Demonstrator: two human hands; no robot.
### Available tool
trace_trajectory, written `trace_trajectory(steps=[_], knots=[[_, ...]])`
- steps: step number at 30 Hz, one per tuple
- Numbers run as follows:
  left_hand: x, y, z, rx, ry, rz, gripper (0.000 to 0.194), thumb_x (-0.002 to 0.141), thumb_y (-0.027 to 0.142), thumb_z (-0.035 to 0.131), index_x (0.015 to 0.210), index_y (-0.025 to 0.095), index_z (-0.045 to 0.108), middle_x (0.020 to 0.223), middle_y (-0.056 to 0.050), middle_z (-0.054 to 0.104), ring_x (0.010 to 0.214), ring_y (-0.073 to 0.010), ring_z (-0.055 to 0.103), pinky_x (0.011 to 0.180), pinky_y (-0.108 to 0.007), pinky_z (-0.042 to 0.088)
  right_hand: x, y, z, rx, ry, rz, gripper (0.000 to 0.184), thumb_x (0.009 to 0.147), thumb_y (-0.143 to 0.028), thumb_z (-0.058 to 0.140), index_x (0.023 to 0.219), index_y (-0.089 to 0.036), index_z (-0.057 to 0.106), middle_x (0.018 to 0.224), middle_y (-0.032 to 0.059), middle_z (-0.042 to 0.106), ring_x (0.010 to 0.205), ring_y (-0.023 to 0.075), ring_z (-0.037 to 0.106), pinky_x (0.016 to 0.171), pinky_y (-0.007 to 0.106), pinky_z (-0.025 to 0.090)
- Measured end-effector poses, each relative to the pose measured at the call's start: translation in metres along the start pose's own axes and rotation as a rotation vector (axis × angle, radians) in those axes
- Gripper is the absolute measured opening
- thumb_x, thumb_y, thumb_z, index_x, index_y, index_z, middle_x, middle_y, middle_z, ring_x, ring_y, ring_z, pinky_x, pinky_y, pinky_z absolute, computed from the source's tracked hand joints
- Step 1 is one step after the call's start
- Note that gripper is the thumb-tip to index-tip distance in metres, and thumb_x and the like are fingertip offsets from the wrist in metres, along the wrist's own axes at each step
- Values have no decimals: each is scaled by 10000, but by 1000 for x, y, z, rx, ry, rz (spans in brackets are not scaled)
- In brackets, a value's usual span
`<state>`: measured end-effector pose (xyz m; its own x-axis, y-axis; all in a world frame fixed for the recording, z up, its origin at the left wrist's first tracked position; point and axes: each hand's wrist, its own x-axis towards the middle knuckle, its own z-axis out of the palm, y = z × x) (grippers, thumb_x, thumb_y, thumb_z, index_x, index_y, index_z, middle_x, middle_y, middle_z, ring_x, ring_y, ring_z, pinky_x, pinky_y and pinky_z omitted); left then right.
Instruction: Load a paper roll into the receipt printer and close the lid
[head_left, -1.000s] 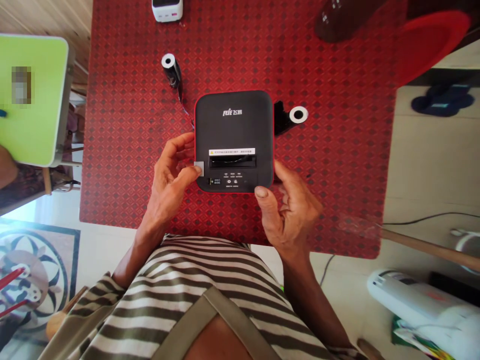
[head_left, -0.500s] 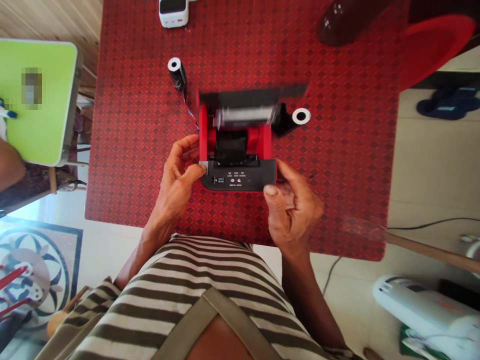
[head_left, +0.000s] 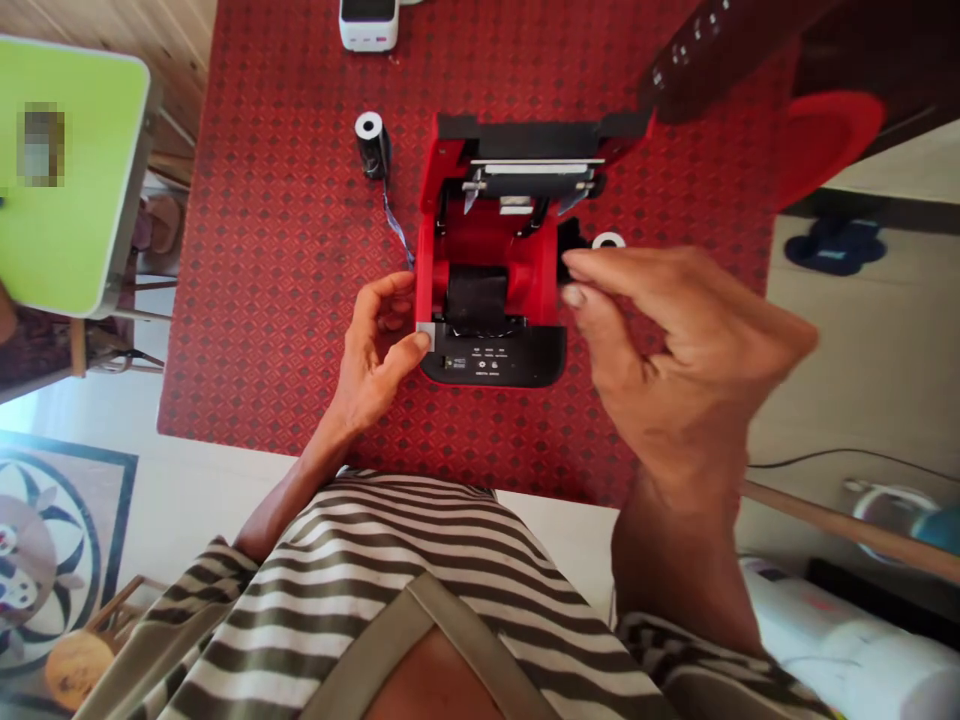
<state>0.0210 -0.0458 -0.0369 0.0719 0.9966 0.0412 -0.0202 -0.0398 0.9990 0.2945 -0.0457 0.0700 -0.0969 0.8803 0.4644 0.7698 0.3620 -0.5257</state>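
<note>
A red and black thermal printer (head_left: 491, 360) sits in front of me with its lid (head_left: 540, 140) raised. A dark paper roll (head_left: 477, 298) lies in its red bay. My left hand (head_left: 379, 345) grips the printer's left side, its thumb on the grey corner button (head_left: 426, 335) and its fingers curled at the side wall. Just off the right side hangs my right hand (head_left: 667, 320), thumb and index finger slightly apart with nothing visible between them. Behind those fingers, a second roll (head_left: 608, 241) is partly hidden. A third black roll (head_left: 371, 148) stands to the left of the printer.
A red patterned cloth (head_left: 285, 250) covers the table. At its back are a small white device (head_left: 368, 25) and a dark bottle-like object (head_left: 720, 50). A red stool-like seat (head_left: 832, 140) stands at right, a green table (head_left: 67, 200) at left, with part of another person's arm.
The printer's lid, blurred before, now stands up and still. My right hand has left the front right corner and moved up and to the right. My left hand keeps its grip.
</note>
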Motion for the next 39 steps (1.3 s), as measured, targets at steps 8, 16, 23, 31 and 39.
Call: trace_trajectory(steps=[8, 16, 23, 31, 39], knots=[[-2, -10, 3, -8, -11, 12, 828, 1057, 870, 926, 1663, 336, 747, 1530, -138, 807, 1420, -389, 772, 1244, -592, 661, 50, 32, 50, 27, -529, -84, 109, 1102, -351, 891, 1200, -316, 923, 1224, 73, 943, 1229, 409, 891, 1227, 682, 721], [-2, -5, 3, -38, -31, -8, 748, 1065, 818, 926, 1636, 365, 760, 1483, -121, 781, 1410, -390, 737, 1244, -594, 630, 64, 48, 82, -18, -599, -219, 131, 1168, -433, 787, 1167, -304, 811, 1169, 74, 887, 1091, 349, 885, 1122, 556, 719], [-1, -6, 5, -60, -30, 7, 751, 1054, 779, 938, 1649, 364, 746, 1504, -128, 766, 1366, -387, 730, 1214, -593, 632, 62, 17, 56, -123, -577, -168, 181, 1021, -191, 813, 1173, -283, 780, 1170, 110, 881, 1166, 418, 904, 1149, 628, 732], [1, -9, 0, -24, -35, -1, 805, 1033, 853, 938, 1656, 381, 748, 1542, -127, 797, 1408, -397, 756, 1221, -597, 667, 24, -16, -31, -147, -157, -81, 244, 1150, -362, 902, 1391, -387, 927, 1265, 67, 971, 1089, 395, 925, 972, 601, 772], [5, -11, -6, 12, -52, 42, 795, 1080, 873, 890, 1680, 379, 721, 1497, -115, 819, 1378, -371, 775, 1146, -541, 686, -75, 57, -18, 315, 192, 313, 353, 1044, -432, 1024, 1380, -497, 938, 1271, 68, 983, 1142, 437, 962, 997, 657, 823]])
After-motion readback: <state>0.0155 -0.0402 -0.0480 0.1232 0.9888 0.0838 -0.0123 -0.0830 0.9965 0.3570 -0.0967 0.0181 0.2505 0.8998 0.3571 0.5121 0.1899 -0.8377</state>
